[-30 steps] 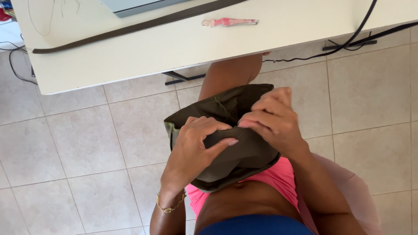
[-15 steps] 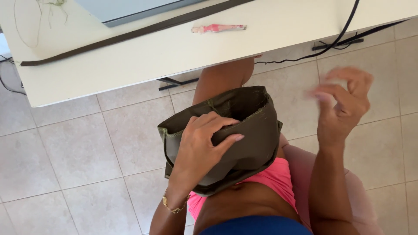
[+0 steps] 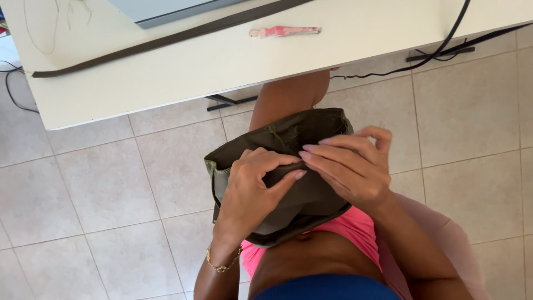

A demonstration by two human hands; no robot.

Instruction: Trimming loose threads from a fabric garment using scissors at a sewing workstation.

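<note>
So the olive-green fabric piece [image 3: 288, 166] is bunched up on the person's lap, long side running roughly left to right, just under the edge of the white table [image 3: 166, 72]. Left hand [image 3: 252, 191] sits on top of it, fingers curled and pinching a fold near the middle. Right hand [image 3: 350, 166] comes in from the other side, fingertips pressing the same fold, so both are equally close. A pink tool [image 3: 286, 31] and a dark strap [image 3: 166, 39] lie up on the table, well apart.

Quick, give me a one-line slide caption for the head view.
Seated at a white table, both hands, left hand and right hand, pinch an olive fabric bag on the lap.
</note>
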